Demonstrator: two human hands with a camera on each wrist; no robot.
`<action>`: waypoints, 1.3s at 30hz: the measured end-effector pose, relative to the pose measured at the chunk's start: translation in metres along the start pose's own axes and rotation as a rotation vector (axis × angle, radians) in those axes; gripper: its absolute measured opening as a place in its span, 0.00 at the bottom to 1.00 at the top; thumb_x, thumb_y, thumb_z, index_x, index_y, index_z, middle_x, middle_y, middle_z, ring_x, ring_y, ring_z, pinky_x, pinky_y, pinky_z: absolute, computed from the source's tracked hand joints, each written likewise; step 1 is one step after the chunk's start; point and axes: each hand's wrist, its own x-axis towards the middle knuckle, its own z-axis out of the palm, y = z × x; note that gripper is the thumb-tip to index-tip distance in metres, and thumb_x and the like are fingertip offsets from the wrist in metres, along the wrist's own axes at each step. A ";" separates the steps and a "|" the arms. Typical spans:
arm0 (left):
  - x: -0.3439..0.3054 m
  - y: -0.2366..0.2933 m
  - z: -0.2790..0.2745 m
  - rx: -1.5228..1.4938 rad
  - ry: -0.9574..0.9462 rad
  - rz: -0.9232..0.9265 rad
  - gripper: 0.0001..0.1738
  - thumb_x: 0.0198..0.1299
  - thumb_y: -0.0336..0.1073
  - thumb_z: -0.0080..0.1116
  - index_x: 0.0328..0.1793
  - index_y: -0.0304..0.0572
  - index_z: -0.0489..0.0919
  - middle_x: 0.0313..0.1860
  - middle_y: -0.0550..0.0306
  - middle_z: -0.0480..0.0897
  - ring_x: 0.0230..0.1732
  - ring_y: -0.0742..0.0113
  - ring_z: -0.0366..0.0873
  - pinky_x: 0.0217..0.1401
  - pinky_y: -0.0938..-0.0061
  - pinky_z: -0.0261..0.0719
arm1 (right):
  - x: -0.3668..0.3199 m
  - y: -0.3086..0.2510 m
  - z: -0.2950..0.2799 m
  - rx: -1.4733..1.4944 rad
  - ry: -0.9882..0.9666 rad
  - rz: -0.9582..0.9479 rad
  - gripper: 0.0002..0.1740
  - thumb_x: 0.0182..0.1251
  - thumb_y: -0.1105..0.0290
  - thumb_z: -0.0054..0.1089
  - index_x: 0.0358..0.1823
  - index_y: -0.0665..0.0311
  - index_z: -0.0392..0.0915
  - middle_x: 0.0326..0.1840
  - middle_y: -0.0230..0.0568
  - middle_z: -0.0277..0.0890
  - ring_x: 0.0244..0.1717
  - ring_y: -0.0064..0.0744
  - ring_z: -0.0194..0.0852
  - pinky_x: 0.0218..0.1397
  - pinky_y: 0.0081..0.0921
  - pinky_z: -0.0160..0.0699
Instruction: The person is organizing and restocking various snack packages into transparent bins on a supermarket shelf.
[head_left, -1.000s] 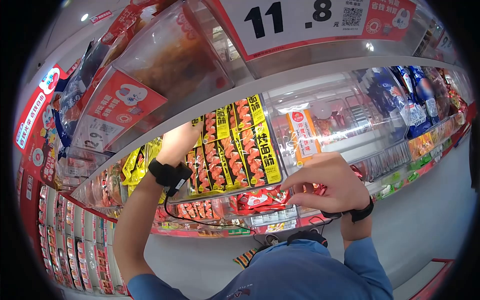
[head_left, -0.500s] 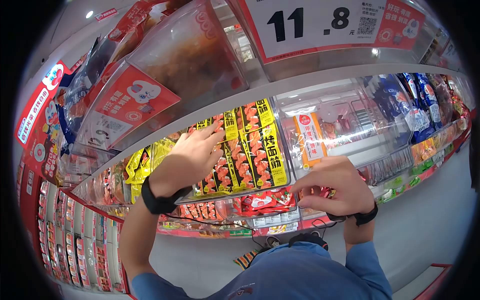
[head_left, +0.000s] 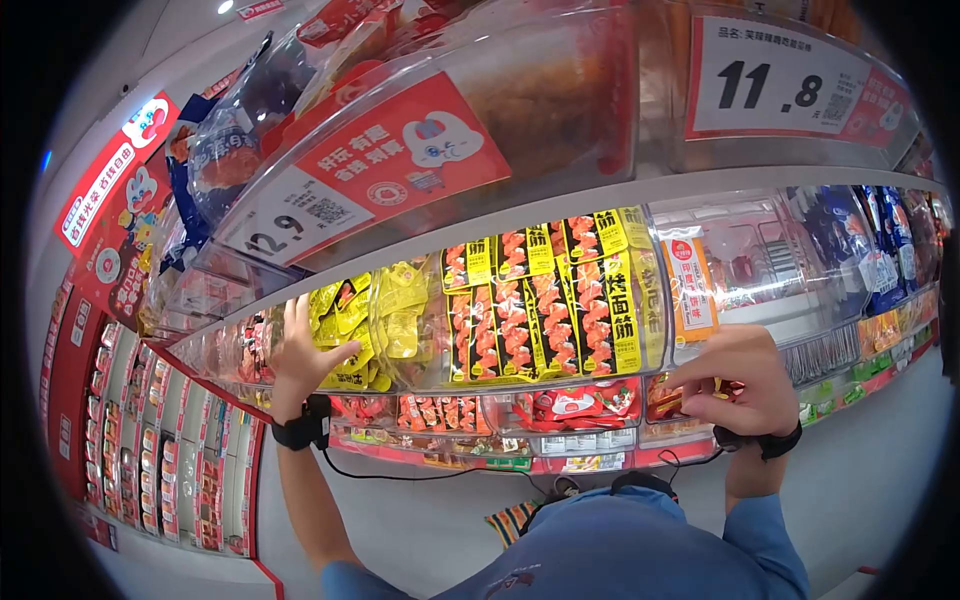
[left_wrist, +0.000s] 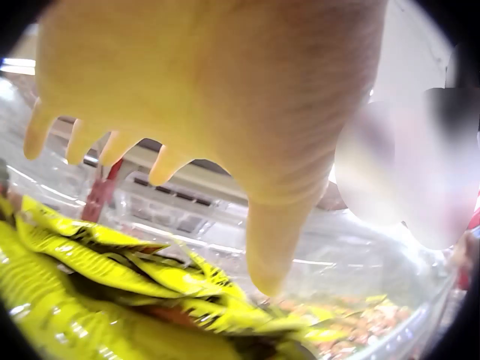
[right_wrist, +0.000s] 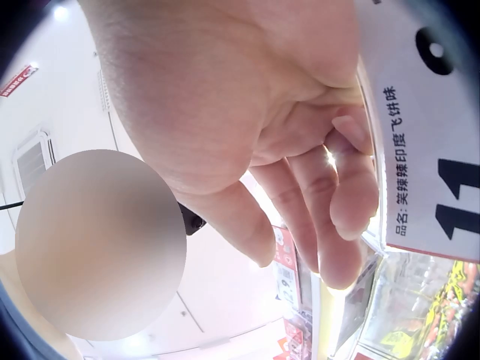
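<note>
My left hand (head_left: 303,358) is held with fingers spread at the left edge of a clear bin of crumpled yellow packets (head_left: 345,320). In the left wrist view, the empty hand (left_wrist: 202,97) is over yellow packets (left_wrist: 97,262), its thumb pointing down; whether it touches them I cannot tell. Flat black-and-yellow packets (head_left: 530,320) lie in rows to its right. My right hand (head_left: 745,385), fingers loosely bent, hangs in front of the bin with an orange packet (head_left: 690,290). The right wrist view shows nothing in that hand (right_wrist: 262,142).
Over the bins runs a white shelf edge (head_left: 600,205) with price cards, one reading 12.9 (head_left: 290,225) and one 11.8 (head_left: 770,90). Red packets (head_left: 575,403) fill a lower tier. Blue packets (head_left: 880,250) are at the right, stocked racks (head_left: 150,450) at the left.
My left hand has moved left, from over the black-and-yellow packets to beside the crumpled yellow ones. The head view has shifted left. The right hand keeps its loosely bent pose.
</note>
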 end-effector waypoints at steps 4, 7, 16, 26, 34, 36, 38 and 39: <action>0.005 -0.009 0.001 -0.260 -0.246 -0.033 0.60 0.41 0.55 0.74 0.75 0.32 0.54 0.72 0.31 0.56 0.76 0.42 0.50 0.74 0.59 0.55 | -0.002 -0.001 0.000 0.004 -0.017 0.031 0.11 0.47 0.66 0.69 0.34 0.60 0.84 0.20 0.30 0.78 0.18 0.26 0.72 0.25 0.25 0.65; 0.005 -0.002 -0.011 -0.244 -0.407 -0.103 0.63 0.40 0.59 0.74 0.75 0.33 0.53 0.74 0.29 0.54 0.77 0.42 0.48 0.75 0.58 0.52 | -0.004 0.003 0.001 -0.005 -0.019 0.039 0.12 0.46 0.67 0.68 0.34 0.60 0.84 0.20 0.32 0.77 0.18 0.27 0.72 0.25 0.26 0.63; 0.014 0.043 -0.005 0.248 -0.381 0.052 0.61 0.32 0.59 0.75 0.69 0.31 0.60 0.71 0.27 0.58 0.73 0.35 0.54 0.70 0.46 0.57 | -0.003 0.001 0.002 -0.014 -0.007 0.058 0.12 0.44 0.68 0.67 0.33 0.61 0.85 0.20 0.34 0.77 0.19 0.29 0.72 0.25 0.27 0.61; 0.046 0.003 -0.015 -0.106 -0.325 0.215 0.44 0.43 0.32 0.64 0.72 0.43 0.61 0.66 0.45 0.68 0.68 0.47 0.63 0.68 0.62 0.64 | -0.002 -0.002 0.003 0.013 0.021 0.089 0.12 0.45 0.68 0.67 0.33 0.62 0.84 0.20 0.34 0.78 0.19 0.28 0.72 0.26 0.26 0.62; 0.046 0.042 0.017 0.243 -0.233 0.019 0.38 0.48 0.28 0.59 0.69 0.38 0.60 0.54 0.34 0.73 0.60 0.40 0.69 0.59 0.55 0.72 | -0.002 -0.005 0.003 0.009 0.024 0.117 0.11 0.47 0.68 0.66 0.34 0.62 0.84 0.20 0.33 0.78 0.19 0.27 0.72 0.25 0.26 0.62; 0.053 0.031 0.026 0.169 -0.227 0.047 0.38 0.49 0.27 0.57 0.69 0.38 0.59 0.53 0.34 0.73 0.57 0.40 0.72 0.55 0.56 0.76 | -0.002 -0.007 0.002 0.005 0.023 0.122 0.11 0.47 0.68 0.66 0.34 0.62 0.84 0.19 0.33 0.77 0.19 0.27 0.72 0.26 0.25 0.62; 0.055 0.030 0.021 0.239 -0.269 0.057 0.35 0.50 0.26 0.56 0.68 0.37 0.61 0.49 0.37 0.76 0.54 0.41 0.75 0.51 0.56 0.77 | -0.001 -0.008 0.001 0.010 0.022 0.130 0.10 0.48 0.69 0.66 0.33 0.62 0.84 0.19 0.33 0.77 0.19 0.27 0.71 0.26 0.25 0.62; 0.057 0.030 0.017 0.278 -0.290 0.064 0.34 0.50 0.26 0.56 0.67 0.37 0.63 0.47 0.38 0.78 0.52 0.42 0.76 0.49 0.56 0.78 | -0.001 -0.007 0.001 0.005 0.021 0.119 0.10 0.48 0.68 0.66 0.34 0.63 0.84 0.19 0.33 0.77 0.19 0.27 0.71 0.26 0.25 0.62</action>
